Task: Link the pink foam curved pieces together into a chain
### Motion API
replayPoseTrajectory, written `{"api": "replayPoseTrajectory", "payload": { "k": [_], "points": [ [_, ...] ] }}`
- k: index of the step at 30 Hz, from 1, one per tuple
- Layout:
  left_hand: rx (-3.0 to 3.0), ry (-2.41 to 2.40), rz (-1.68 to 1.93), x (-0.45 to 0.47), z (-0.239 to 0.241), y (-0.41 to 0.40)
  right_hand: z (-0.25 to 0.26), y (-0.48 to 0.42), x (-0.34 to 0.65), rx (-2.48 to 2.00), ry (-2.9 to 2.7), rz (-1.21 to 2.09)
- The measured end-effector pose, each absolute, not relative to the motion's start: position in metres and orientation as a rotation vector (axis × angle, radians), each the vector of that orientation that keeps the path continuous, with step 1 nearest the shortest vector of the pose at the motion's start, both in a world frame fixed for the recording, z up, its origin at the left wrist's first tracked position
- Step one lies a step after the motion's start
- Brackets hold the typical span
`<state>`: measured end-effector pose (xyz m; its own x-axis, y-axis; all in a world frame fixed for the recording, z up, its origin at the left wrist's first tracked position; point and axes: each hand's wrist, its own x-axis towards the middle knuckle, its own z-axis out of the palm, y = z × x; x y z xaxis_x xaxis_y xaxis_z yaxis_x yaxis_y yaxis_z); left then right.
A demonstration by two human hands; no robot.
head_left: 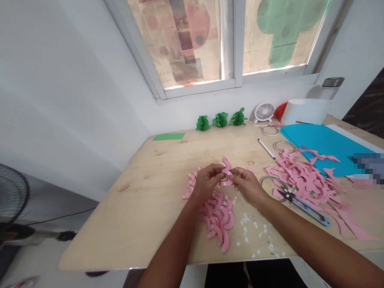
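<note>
My left hand (pixel 207 181) and my right hand (pixel 247 184) meet over the middle of the wooden table (pixel 144 200). Both pinch a small curved pink paper piece (pixel 226 170) between fingertips, fingers closed on it. Just below my hands lies a heap of similar pink curved cut-outs (pixel 219 218). A few more pink cut-outs (pixel 192 182) show to the left of my left hand. Small white paper bits (pixel 255 232) are scattered near my right forearm.
Pink paper scraps (pixel 303 182) pile up at the right with blue-handled snips (pixel 303 206) and tape rings (pixel 283 146). Blue paper sheets (pixel 321 144), a white pen (pixel 266 149), a small white fan (pixel 264 112), a white roll (pixel 306 111), three green paper balls (pixel 220 120) and a green sheet (pixel 168 137) sit further back.
</note>
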<state>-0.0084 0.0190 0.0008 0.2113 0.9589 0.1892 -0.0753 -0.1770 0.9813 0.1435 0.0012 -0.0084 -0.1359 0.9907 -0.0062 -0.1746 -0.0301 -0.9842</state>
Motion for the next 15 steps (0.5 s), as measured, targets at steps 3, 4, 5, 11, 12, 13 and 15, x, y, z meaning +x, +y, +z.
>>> {"api": "replayPoseTrajectory", "payload": {
  "k": [3, 4, 5, 11, 12, 13, 15],
  "points": [
    [1.366, 0.889, 1.207, -0.009, 0.003, 0.018, -0.004, 0.0, 0.143, -1.004, -1.133, 1.428],
    [1.362, 0.881, 1.204, -0.009, 0.004, 0.018, -0.003, -0.001, 0.143, -0.999, -1.121, 1.44],
    [1.36, 0.873, 1.198, -0.009, 0.006, 0.017, -0.002, -0.001, 0.143, -0.992, -1.109, 1.455],
    [1.345, 0.82, 1.189, -0.012, 0.012, 0.016, -0.003, -0.001, 0.143, -0.93, -1.056, 1.515],
    [1.336, 0.809, 1.19, -0.012, 0.012, 0.016, -0.003, -0.001, 0.143, -0.922, -1.048, 1.525],
    [1.325, 0.798, 1.191, -0.013, 0.012, 0.017, -0.003, -0.001, 0.143, -0.912, -1.037, 1.537],
    [1.306, 0.779, 1.188, -0.013, 0.012, 0.017, -0.003, -0.001, 0.143, -0.888, -1.011, 1.57]
  ]
}}
